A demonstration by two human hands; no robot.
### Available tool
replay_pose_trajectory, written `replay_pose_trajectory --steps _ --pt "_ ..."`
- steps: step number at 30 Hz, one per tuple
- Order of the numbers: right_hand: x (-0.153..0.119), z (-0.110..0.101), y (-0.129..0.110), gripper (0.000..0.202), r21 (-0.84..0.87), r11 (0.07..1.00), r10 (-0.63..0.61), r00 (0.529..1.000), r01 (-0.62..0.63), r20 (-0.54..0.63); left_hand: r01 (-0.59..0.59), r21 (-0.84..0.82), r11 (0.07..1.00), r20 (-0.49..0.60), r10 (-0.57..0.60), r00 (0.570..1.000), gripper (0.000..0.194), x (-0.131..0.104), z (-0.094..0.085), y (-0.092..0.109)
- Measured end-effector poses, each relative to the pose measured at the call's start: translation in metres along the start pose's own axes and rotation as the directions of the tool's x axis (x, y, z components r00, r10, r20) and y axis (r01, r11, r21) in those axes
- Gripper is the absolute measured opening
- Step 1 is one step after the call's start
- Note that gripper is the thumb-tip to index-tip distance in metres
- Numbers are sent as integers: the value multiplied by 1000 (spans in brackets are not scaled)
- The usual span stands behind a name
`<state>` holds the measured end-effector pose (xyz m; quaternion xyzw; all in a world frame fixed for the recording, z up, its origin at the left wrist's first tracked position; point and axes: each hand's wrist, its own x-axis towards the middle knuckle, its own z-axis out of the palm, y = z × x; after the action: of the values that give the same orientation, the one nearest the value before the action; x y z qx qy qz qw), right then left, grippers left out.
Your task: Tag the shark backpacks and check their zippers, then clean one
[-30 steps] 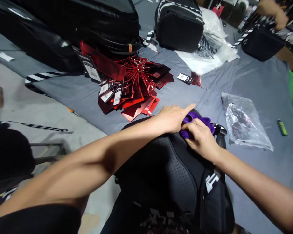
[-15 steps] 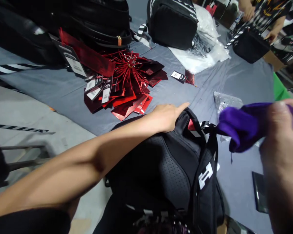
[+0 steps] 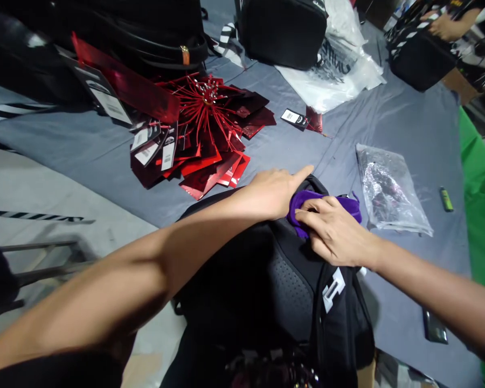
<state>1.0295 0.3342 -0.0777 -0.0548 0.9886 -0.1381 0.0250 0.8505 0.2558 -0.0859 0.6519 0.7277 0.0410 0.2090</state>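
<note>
A black backpack [image 3: 293,285] with a white logo lies before me at the table's near edge. My left hand [image 3: 275,189] rests on its top edge, index finger stretched out, the other fingers partly hidden. A purple cloth [image 3: 350,207] is bunched at the backpack's top opening. My right hand [image 3: 333,229] pinches this cloth and presses it against the opening, close beside the left hand.
Red tags [image 3: 214,161] fan out on the grey table [image 3: 299,153]. Beyond stand black bags [image 3: 283,32] and a white plastic bag [image 3: 331,75]. A clear packet [image 3: 392,188], a lighter [image 3: 447,199] and a phone [image 3: 435,327] lie right. Another person's hand [image 3: 444,27] touches a bag.
My right hand has moved left with the purple cloth, from the right side to the backpack's opening. My left hand stays at the top edge. The clear packet is now uncovered.
</note>
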Motion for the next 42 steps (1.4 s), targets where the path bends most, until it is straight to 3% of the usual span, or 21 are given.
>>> replay_pose_trajectory --steps 3,8,12,14,18,31,42 --pt "8 0 6 41 -96 992 -66 993 76 99 12 -30 999 32 -11 999 79 0 -2 0" --pt "13 3 1 28 -209 978 34 979 9 199 40 -35 999 64 -37 997 86 0 -4 1" --pt "9 5 -3 60 -173 985 19 991 4 129 3 -64 998 61 1 998 85 1 -2 -3" --pt "6 8 -3 66 -175 985 24 995 -6 101 5 -69 998 49 -1 999 85 2 0 -4" --pt "3 14 -7 61 -186 981 75 992 -56 98 20 -68 997 42 -18 999 85 2 1 -4" --pt "-3 22 -9 60 -166 985 36 999 -39 -25 25 -44 999 55 -22 998 85 0 -2 1" --pt "-2 28 -13 57 -151 985 73 996 -79 -44 56 -6 998 81 -55 995 87 0 -4 3"
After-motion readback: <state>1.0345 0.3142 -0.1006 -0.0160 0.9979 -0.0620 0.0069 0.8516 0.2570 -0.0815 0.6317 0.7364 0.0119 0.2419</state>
